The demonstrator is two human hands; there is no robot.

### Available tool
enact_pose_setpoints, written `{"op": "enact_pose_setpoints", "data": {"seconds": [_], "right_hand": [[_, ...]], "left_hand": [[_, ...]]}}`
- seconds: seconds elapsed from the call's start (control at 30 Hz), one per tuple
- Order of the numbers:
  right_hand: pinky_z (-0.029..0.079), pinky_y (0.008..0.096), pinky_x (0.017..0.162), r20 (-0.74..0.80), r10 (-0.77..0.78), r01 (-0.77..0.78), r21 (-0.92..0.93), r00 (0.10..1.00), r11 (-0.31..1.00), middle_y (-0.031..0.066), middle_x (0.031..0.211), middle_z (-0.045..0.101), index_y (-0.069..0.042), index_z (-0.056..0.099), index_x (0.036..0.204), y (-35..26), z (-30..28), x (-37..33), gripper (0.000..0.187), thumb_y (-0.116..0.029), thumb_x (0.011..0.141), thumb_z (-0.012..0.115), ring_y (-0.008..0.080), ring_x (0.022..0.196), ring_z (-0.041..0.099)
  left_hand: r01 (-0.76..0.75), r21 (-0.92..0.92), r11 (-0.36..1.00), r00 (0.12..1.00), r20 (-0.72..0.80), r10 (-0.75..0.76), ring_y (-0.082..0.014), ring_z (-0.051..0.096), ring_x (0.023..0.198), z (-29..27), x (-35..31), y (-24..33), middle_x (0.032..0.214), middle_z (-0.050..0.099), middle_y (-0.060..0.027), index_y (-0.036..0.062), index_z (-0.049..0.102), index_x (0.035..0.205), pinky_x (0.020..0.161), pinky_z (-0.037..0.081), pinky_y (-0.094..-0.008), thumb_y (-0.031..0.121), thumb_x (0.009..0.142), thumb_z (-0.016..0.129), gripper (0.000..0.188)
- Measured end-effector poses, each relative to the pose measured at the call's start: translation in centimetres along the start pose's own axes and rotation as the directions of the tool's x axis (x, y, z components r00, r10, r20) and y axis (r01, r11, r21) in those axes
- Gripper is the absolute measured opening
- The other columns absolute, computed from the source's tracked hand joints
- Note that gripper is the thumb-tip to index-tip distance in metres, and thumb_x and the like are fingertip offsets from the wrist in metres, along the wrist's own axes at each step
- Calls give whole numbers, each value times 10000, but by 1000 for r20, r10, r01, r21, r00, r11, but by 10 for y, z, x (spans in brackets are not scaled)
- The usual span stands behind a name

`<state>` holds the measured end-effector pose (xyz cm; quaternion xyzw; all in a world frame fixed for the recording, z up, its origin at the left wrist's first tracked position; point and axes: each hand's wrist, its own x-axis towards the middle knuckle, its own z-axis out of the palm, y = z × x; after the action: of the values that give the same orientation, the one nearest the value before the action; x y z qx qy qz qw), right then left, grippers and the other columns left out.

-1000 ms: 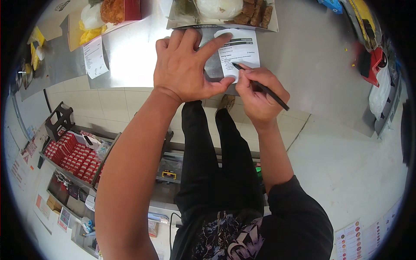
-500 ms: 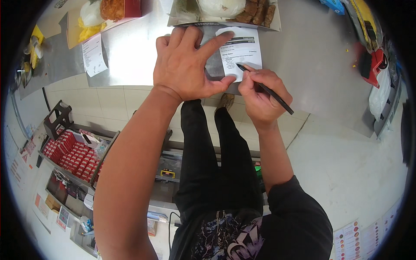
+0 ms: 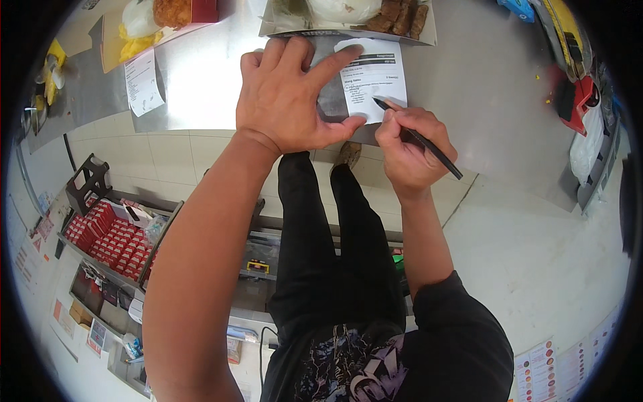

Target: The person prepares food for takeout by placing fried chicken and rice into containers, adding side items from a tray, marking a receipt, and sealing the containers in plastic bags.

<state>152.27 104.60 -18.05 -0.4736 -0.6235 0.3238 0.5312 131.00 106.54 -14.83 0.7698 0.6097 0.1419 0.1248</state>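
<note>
A white printed receipt [image 3: 378, 80] lies on the steel counter [image 3: 469, 87]. My left hand [image 3: 284, 97] is spread flat beside it, the forefinger on its upper left part and the thumb at its lower left edge. My right hand [image 3: 415, 144] grips a black pen [image 3: 429, 147], tip at the receipt's lower right area, below the printed lines. Just beyond the receipt stands an open food box [image 3: 348, 33] with rice [image 3: 345, 10] and brown meat strips [image 3: 402, 17]. Whether the pen tip touches the paper I cannot tell.
To the left, a second receipt [image 3: 144, 84] hangs over the counter's front edge, near a box with fried chicken [image 3: 172, 12], rice and yellow egg. At the right sit a red dispenser [image 3: 579, 104] and plastic bags [image 3: 588, 144]. A crate of red packets [image 3: 117, 238] stands lower left.
My right hand and the pen have shifted slightly right, the tip moving off the printed lines. My left hand stays in place on the receipt.
</note>
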Motion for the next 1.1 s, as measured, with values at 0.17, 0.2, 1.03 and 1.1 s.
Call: {"op": "enact_pose_setpoints", "data": {"seconds": [0.17, 0.2, 1.03, 1.1], "right_hand": [[623, 276, 716, 51, -9, 11, -42, 999, 999, 131, 819, 724, 11, 681, 923, -2, -3, 0, 203, 138, 798, 780, 201, 796, 767], [621, 274, 713, 65, -8, 11, -49, 998, 999, 128, 817, 723, 11, 681, 922, -5, -4, 2, 203, 137, 798, 779, 200, 794, 767], [599, 265, 660, 72, -26, 28, -18, 997, 999, 122, 814, 729, 3, 676, 920, -3, -2, 2, 203, 128, 793, 772, 189, 755, 752], [596, 262, 664, 66, -46, 47, -19, 997, 999, 124, 817, 732, 6, 676, 921, 1, -1, 0, 202, 127, 792, 773, 187, 755, 750]], "left_hand": [[9, -1, 1000, 1000, 13, -9, -228, 506, 1000, -1, 0, 1, 1018, 528, -27, 398, 644, 1431, 841, 329, -426, 684, 644, 835, 859], [5, 0, 1000, 1000, 9, -5, -229, 506, 1001, 0, 0, 0, 1019, 528, -27, 398, 643, 1431, 842, 330, -426, 683, 643, 835, 860], [7, 0, 1000, 1000, 6, -7, -228, 514, 988, 1, 1, 0, 1005, 522, -29, 402, 649, 1426, 844, 334, -423, 673, 644, 823, 846], [1, -3, 1000, 1000, -2, -1, -227, 514, 985, 2, 1, -1, 1002, 521, -28, 402, 650, 1424, 841, 334, -421, 672, 643, 824, 844]]}}
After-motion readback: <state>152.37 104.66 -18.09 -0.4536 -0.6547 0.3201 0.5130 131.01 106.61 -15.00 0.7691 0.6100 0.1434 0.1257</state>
